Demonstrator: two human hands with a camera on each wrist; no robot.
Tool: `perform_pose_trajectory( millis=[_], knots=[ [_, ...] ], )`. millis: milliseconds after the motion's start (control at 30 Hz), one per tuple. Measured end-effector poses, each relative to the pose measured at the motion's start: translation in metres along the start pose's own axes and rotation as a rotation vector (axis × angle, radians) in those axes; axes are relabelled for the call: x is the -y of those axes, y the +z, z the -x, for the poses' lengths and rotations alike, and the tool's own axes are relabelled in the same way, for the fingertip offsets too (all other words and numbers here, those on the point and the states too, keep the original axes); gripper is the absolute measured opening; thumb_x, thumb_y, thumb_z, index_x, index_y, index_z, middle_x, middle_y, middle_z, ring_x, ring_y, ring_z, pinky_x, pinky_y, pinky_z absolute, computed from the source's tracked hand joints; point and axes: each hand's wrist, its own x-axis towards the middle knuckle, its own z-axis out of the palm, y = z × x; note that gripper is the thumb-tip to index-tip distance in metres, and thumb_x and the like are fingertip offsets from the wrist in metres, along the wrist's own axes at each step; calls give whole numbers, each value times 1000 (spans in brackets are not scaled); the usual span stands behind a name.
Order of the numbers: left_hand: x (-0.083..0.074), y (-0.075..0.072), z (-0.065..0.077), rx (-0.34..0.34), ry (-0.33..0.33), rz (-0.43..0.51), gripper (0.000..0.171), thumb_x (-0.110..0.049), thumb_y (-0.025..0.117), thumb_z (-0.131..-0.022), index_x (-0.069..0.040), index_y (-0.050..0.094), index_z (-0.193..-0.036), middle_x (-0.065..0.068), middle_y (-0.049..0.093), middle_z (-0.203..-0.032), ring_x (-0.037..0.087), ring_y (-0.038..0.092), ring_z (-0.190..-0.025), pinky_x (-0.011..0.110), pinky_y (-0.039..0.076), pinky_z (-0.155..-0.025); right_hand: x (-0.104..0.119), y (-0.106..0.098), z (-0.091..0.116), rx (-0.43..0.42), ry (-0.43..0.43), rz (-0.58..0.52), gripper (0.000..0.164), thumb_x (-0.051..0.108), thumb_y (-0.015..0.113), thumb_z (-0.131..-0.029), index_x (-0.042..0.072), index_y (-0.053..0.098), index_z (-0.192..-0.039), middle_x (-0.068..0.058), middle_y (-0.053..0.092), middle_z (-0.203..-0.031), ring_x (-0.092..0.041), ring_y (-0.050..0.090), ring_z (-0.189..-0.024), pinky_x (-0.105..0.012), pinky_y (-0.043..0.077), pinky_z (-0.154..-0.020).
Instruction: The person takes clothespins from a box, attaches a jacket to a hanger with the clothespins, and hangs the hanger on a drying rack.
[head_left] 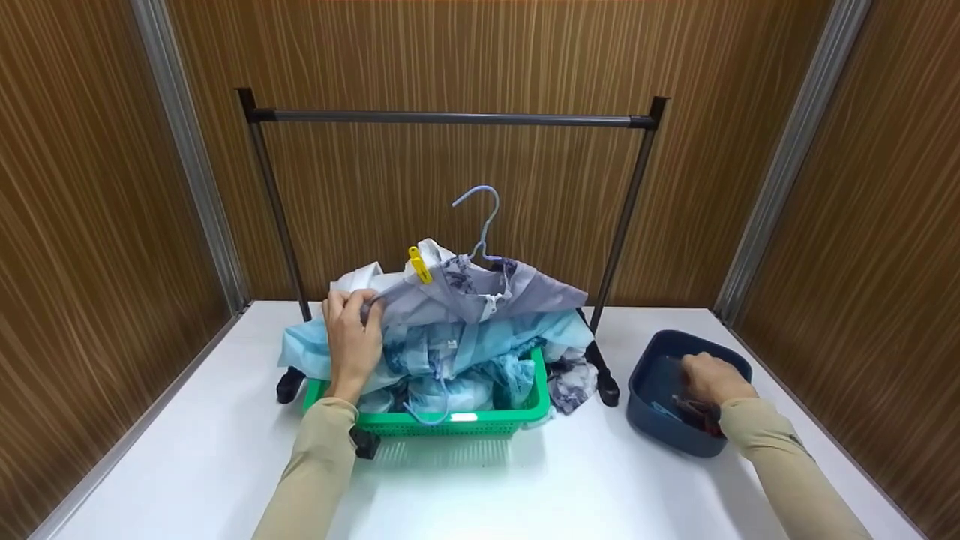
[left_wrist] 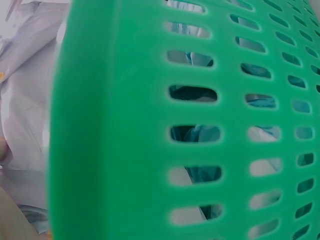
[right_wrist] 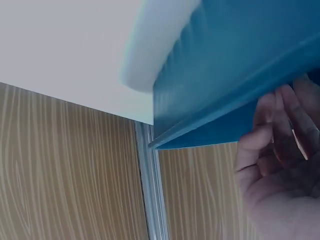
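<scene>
A lavender garment (head_left: 409, 304) with a dark floral neckline and a zip lies over the piled clothes, a lilac hanger (head_left: 487, 217) rising from its neck. A yellow clothespin (head_left: 420, 265) is clipped at its left shoulder. My left hand (head_left: 352, 334) pinches the garment's left end between thumb and fingers. Beneath it, a light blue garment (head_left: 555, 330) drapes over the green basket (head_left: 480, 426), a blue hanger hook (head_left: 442, 405) hanging at the front. My right hand (head_left: 712, 379) reaches into the navy bin (head_left: 664, 433), fingers bent; its fingertips are hidden behind the bin wall in the right wrist view.
A black clothes rack (head_left: 450, 118) stands behind and around the basket, its feet (head_left: 608, 390) on the white table (head_left: 450, 495). Crumpled patterned cloth (head_left: 574, 384) lies right of the basket. Small clips (head_left: 694, 409) lie in the bin. Wood-grain panels (head_left: 862, 225) enclose the sides and back.
</scene>
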Motion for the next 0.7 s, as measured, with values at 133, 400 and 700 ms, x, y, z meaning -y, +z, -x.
perform_pose_trajectory(
  millis=[133,400,700],
  knots=[
    [0,0,0,-1,-4,3,12,-21,61,-87,-10,63,-91,5,41,-88,21,37,-87,34,29,-73,-2,3,5,35,48,15,21,12,73,-71,1,59,-82,-7,56,-71,-23,53,-64,-45,46,-60],
    [0,2,0,-1,-4,7,12,-21,61,-87,-10,63,-90,5,40,-87,22,37,-86,35,29,-73,-3,8,8,47,79,51,33,21,81,-64,2,58,-80,-10,56,-72,-26,55,-67,-48,46,-63],
    [0,2,-1,-2,-3,12,11,-20,61,-87,-10,63,-90,4,40,-87,21,36,-85,34,29,-72,-5,10,11,60,101,34,42,23,81,-64,-1,60,-90,-11,57,-76,-29,56,-72,-50,45,-67]
  ],
)
